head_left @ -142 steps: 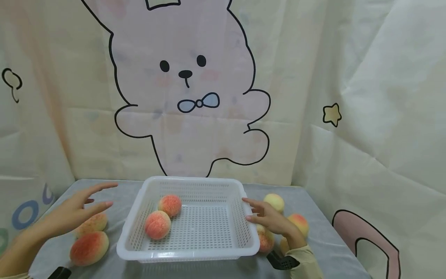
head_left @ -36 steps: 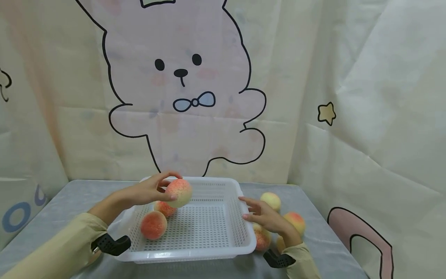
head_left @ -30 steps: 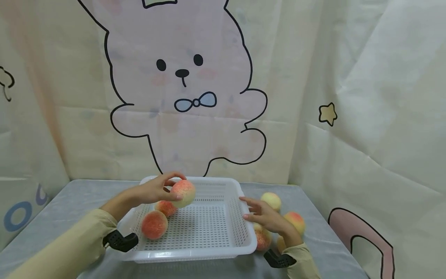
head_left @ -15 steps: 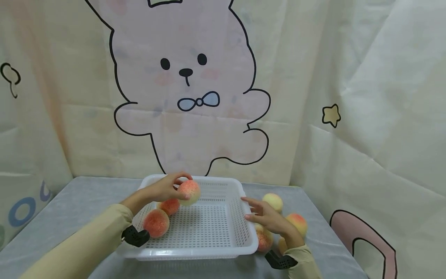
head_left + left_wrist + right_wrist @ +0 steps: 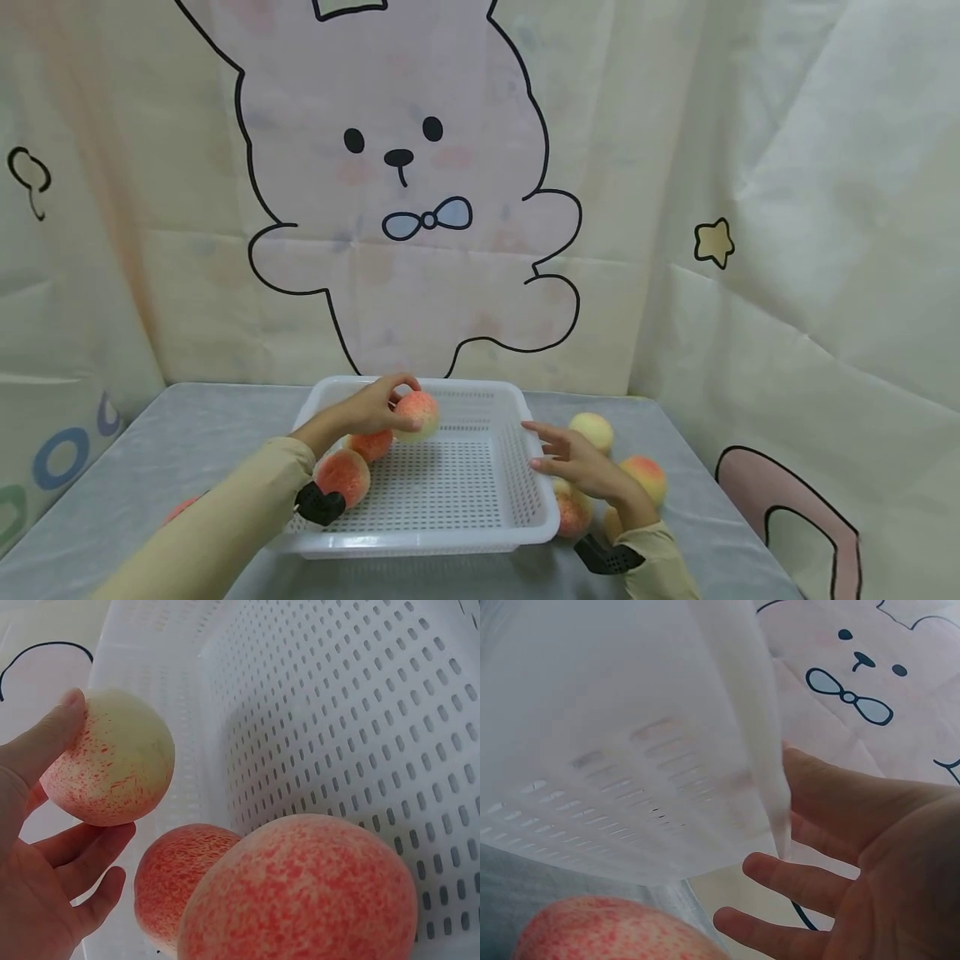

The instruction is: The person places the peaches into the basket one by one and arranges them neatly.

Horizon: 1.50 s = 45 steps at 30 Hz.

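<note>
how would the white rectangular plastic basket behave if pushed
The white rectangular plastic basket is probably light for its size, given its perforated walls. Its broad flat bottom should make tipping unlikely. Its wide rim suggests fairly stiff edges.

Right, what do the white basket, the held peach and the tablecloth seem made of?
Basket: likely moulded plastic, slightly glossy; translucent look, bright highlights. Held peach: perhaps painted foam, matte; speckled blush, real fruit possible. Tablecloth: probably fabric, dull; soft, mottled surface.
</note>
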Motion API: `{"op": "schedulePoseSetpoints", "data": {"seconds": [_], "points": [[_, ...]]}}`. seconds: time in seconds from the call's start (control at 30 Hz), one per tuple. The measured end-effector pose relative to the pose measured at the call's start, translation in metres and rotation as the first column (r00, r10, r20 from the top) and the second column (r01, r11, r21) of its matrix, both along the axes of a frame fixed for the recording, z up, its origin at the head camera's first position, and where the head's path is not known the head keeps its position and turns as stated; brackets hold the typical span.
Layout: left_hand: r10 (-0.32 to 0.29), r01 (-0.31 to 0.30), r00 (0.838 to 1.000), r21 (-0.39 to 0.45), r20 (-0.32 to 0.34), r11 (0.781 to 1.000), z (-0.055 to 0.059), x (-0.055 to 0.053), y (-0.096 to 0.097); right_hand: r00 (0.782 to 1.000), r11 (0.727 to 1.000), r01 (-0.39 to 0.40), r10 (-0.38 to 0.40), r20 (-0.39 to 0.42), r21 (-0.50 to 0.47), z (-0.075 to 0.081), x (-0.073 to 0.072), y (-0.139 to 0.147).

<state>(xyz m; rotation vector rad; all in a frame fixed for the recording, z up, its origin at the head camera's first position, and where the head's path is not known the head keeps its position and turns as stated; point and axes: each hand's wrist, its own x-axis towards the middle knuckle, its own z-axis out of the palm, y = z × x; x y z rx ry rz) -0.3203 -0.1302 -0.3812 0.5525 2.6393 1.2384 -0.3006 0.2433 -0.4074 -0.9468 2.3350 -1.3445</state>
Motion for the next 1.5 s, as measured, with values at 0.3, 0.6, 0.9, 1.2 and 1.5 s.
{"op": "schedulePoseSetpoints", "data": {"seconds": [0.3,0.6,0.9,1.2,1.5], "points": [[0.034,-0.034,0.999,-0.072,0.003,0.997,-0.008,-0.003,0.006,1.000,1.000,-0.010,0.010,0.002,-0.010,0.002,-0.001,-0.003],[0.045,-0.051,0.998,-0.188,-0.037,0.981,-0.010,-0.003,0.007,1.000,1.000,-0.018,0.018,0.010,-0.019,0.004,-0.003,-0.006],[0.071,-0.068,0.997,-0.358,-0.004,0.931,-0.006,-0.004,0.010,0.999,0.999,-0.020,0.021,0.033,-0.033,0.006,-0.005,-0.006],[0.090,-0.080,0.996,-0.359,0.012,0.930,-0.007,-0.008,0.013,1.000,1.000,-0.013,0.014,0.020,-0.027,0.002,-0.009,-0.002],[0.041,-0.046,0.999,-0.290,-0.023,0.956,0.003,0.004,0.003,0.998,0.999,-0.013,0.015,0.059,-0.031,-0.004,-0.003,0.001]]}}
